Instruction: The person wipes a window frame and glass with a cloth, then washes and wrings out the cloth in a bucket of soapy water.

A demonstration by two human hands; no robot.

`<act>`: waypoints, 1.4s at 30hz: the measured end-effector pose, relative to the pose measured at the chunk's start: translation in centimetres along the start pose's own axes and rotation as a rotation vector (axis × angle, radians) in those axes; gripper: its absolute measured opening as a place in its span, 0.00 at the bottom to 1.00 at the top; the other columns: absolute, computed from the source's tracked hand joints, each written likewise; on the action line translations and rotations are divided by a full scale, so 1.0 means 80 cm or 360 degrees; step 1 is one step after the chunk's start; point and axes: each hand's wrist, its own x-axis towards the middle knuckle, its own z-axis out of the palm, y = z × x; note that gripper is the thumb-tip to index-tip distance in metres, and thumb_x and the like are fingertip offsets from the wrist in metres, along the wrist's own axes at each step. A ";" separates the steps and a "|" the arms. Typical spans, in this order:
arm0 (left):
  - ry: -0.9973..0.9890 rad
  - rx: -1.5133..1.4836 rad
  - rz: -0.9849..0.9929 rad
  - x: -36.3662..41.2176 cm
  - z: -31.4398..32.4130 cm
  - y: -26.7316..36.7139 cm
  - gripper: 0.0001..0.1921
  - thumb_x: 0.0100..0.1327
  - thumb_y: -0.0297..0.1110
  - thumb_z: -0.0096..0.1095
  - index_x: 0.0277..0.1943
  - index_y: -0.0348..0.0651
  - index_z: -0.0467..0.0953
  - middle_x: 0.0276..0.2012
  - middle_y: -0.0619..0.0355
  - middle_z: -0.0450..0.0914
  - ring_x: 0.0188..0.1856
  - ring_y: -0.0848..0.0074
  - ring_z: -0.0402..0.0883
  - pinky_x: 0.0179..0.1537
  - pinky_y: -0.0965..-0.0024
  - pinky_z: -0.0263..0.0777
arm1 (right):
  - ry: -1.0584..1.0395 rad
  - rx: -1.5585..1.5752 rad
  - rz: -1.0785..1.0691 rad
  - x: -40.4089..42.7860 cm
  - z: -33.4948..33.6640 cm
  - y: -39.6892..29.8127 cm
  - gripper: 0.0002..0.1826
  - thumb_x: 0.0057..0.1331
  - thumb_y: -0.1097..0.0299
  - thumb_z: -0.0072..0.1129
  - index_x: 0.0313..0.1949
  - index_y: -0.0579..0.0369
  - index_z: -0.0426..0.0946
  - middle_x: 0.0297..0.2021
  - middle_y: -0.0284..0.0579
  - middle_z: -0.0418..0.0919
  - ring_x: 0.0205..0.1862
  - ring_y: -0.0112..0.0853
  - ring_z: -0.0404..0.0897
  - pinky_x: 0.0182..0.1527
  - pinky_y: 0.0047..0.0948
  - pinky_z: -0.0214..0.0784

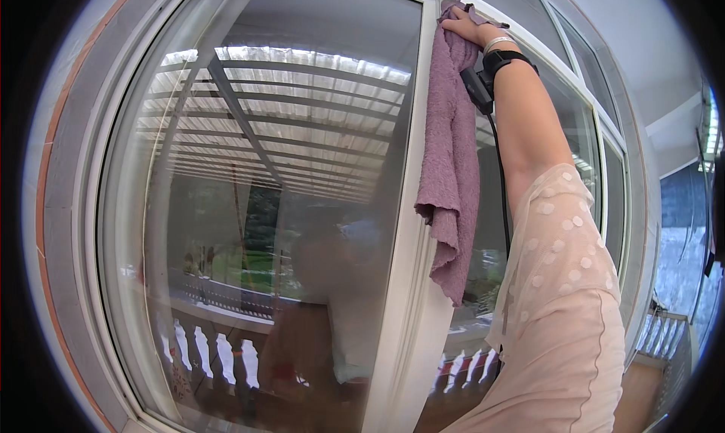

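Observation:
My right hand [465,27] is raised high and grips a purple terry cloth [450,133] near the top of the white window frame [401,263]. The cloth hangs down in long folds over the upright of the frame. A black strap with a small device [480,85] sits on my right wrist, beside a bracelet [498,42]. To the left of the cloth is a large glass pane [272,150] that reflects a slatted roof and a balustrade. My left hand is out of view.
More framed panes [566,93] lie to the right behind my arm. A black cable [501,178] runs down from the wrist device beside my sleeve. At the far right stands a balustrade [661,335] above a brownish floor. Grey wall trim with an orange line borders the window at left.

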 end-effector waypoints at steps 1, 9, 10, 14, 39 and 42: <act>-0.0019 -0.0008 -0.0005 0.004 -0.002 0.001 0.13 0.61 0.35 0.55 0.47 0.43 0.72 0.30 0.65 0.74 0.27 0.85 0.68 0.27 0.81 0.63 | -0.0003 -0.0026 -0.0010 0.002 -0.003 -0.003 0.41 0.52 0.40 0.46 0.63 0.43 0.51 0.62 0.56 0.52 0.62 0.45 0.55 0.61 0.41 0.48; -0.0161 -0.0055 0.0048 0.029 -0.022 0.004 0.12 0.60 0.35 0.55 0.46 0.43 0.73 0.30 0.64 0.75 0.27 0.83 0.69 0.28 0.81 0.64 | -0.0052 0.0137 -0.0366 -0.083 0.024 -0.027 0.27 0.53 0.54 0.51 0.51 0.53 0.68 0.54 0.53 0.65 0.56 0.44 0.64 0.58 0.36 0.54; -0.0179 -0.0049 0.0064 0.029 -0.024 0.005 0.12 0.60 0.35 0.55 0.46 0.42 0.73 0.30 0.64 0.75 0.27 0.83 0.69 0.28 0.80 0.64 | 0.0190 0.0079 -0.0487 -0.124 0.047 -0.018 0.27 0.53 0.55 0.51 0.51 0.54 0.68 0.53 0.53 0.66 0.56 0.44 0.64 0.57 0.35 0.55; -0.0184 -0.0084 0.0020 0.015 -0.035 0.004 0.12 0.60 0.34 0.55 0.46 0.42 0.73 0.30 0.63 0.75 0.28 0.83 0.70 0.29 0.80 0.64 | 0.0230 0.0163 -0.0541 -0.239 0.055 -0.093 0.29 0.57 0.56 0.49 0.56 0.55 0.62 0.52 0.48 0.67 0.56 0.41 0.64 0.57 0.34 0.54; -0.0335 -0.0079 -0.0008 0.003 -0.060 0.027 0.10 0.60 0.33 0.55 0.43 0.40 0.75 0.32 0.60 0.76 0.30 0.79 0.72 0.32 0.78 0.67 | 0.0156 0.0254 0.0236 -0.065 -0.041 -0.018 0.26 0.59 0.58 0.41 0.54 0.60 0.62 0.46 0.52 0.71 0.45 0.35 0.71 0.49 0.30 0.62; -0.0297 -0.0094 -0.0029 -0.005 -0.063 0.025 0.10 0.60 0.33 0.55 0.43 0.40 0.75 0.32 0.59 0.76 0.30 0.78 0.72 0.32 0.77 0.67 | 0.0166 0.0312 -0.0209 -0.112 -0.011 -0.001 0.23 0.61 0.64 0.37 0.54 0.62 0.62 0.49 0.49 0.69 0.51 0.32 0.66 0.57 0.25 0.52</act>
